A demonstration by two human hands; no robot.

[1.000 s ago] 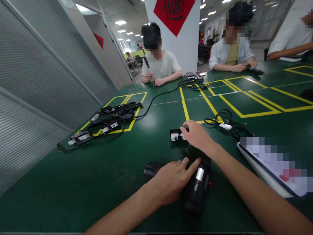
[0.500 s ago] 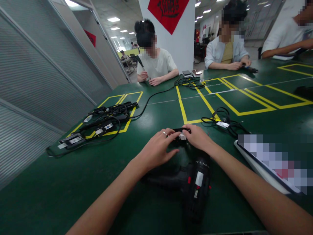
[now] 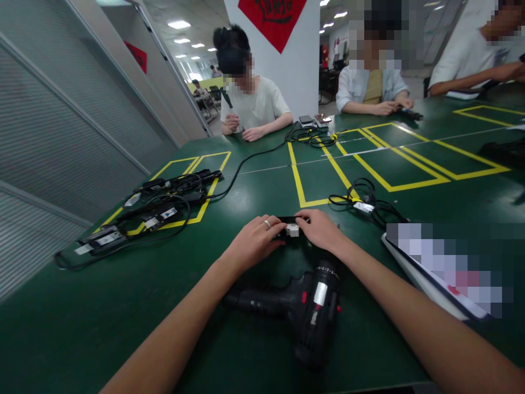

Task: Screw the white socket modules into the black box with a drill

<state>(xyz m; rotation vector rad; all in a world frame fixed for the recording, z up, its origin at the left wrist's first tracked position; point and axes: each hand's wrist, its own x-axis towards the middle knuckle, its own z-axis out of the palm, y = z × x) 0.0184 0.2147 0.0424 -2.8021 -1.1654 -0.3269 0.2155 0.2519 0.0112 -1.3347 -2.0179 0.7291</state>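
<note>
The left hand (image 3: 255, 241) has left the drill (image 3: 305, 303) and joined the right hand (image 3: 322, 230) at the small black-and-white part (image 3: 292, 228), which lies on the table (image 3: 82, 317) at twelve o'clock from the drill. Both hands close their fingers on its ends (one from each side). By the look of it, the part is fetched and steadied; the drill lies untouched, so any fastening seems not yet done.

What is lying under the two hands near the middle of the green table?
A small black part with a white label shows between the left hand and right hand. Their fingers cover both its ends, so its full shape is hidden.
</note>
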